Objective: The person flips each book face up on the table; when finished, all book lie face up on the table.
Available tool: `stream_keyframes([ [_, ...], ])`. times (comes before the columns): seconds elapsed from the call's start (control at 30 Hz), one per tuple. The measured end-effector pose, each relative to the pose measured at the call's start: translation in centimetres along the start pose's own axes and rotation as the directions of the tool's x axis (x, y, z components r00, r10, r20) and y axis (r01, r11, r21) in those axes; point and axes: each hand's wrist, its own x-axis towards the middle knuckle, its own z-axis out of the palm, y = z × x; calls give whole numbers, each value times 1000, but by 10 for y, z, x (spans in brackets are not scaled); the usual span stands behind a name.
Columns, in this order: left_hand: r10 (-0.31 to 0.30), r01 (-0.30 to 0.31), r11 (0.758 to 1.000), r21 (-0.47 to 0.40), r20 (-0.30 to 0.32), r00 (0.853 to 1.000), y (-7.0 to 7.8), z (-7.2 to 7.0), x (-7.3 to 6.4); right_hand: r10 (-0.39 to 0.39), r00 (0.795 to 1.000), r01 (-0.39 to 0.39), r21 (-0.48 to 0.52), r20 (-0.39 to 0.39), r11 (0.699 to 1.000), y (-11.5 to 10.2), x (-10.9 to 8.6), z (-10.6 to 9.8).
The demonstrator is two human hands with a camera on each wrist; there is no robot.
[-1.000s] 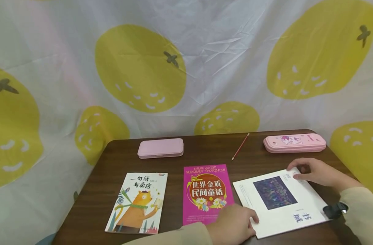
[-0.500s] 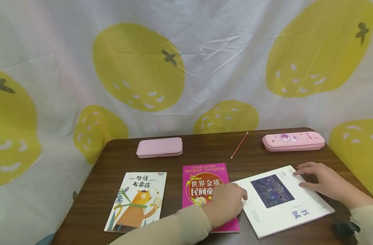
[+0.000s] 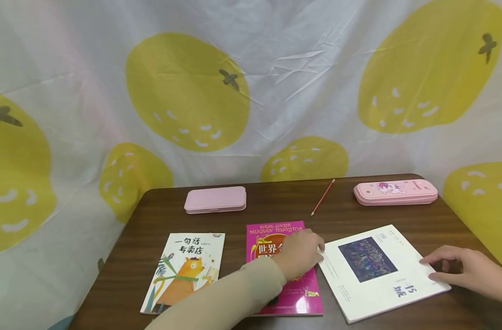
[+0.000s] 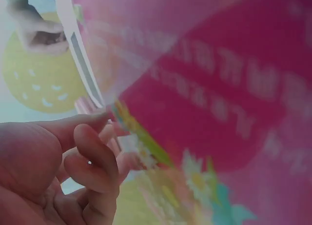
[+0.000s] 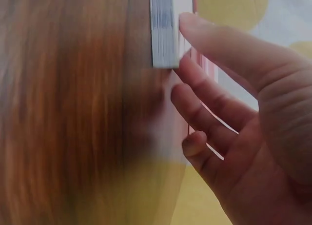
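A white magazine (image 3: 374, 284) with a dark picture on its cover lies slanted on the right part of the table. My left hand (image 3: 299, 253) reaches over a magenta storybook (image 3: 304, 302) and pinches the magazine's upper left corner. In the left wrist view, the thumb and forefinger (image 4: 100, 118) meet at that corner, the other fingers curled. At the magazine's right edge is my right hand (image 3: 461, 270), thumb over the cover and fingers loosely bent beside the edge. The right wrist view shows the thumb (image 5: 195, 27) by the cover and the page block (image 5: 163, 34) edge-on.
To the left lies a picture book (image 3: 184, 270) with a bear, partly covered by my left sleeve (image 3: 230, 293). Along the back stand a plain pink case (image 3: 215, 199), a red pencil (image 3: 322, 197) and a pink rabbit pencil case (image 3: 395, 191). A fruit-print curtain (image 3: 255, 91) hangs behind the table.
My left hand has moved up along the magazine's left edge from its lower corner. My right hand has slid from the upper right corner down the right edge. The magazine has shifted little.
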Motion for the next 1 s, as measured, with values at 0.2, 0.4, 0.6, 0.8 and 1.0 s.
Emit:
stream_keyframes([
  [0.2, -17, 18, 999, -49, 31, 999, -3, 1, 6, -80, 996, 79, 36, 31, 996, 6, -8, -3],
  [0.4, -36, 37, 997, -63, 21, 999, -4, 1, 6, -111, 992, 109, 36, 63, 993, 7, -9, -3],
  [0.6, -62, 63, 998, -32, 27, 998, -3, 3, 5, -87, 992, 84, 30, 96, 996, 9, -5, -3],
  [0.8, -84, 84, 996, 0, 28, 996, 0, 3, 2, -163, 984, 158, 68, 72, 985, 15, 4, -3],
  [1.0, -80, 80, 997, -2, 45, 996, 4, 1, -5, -136, 986, 131, 58, 96, 990, 21, 14, -4],
])
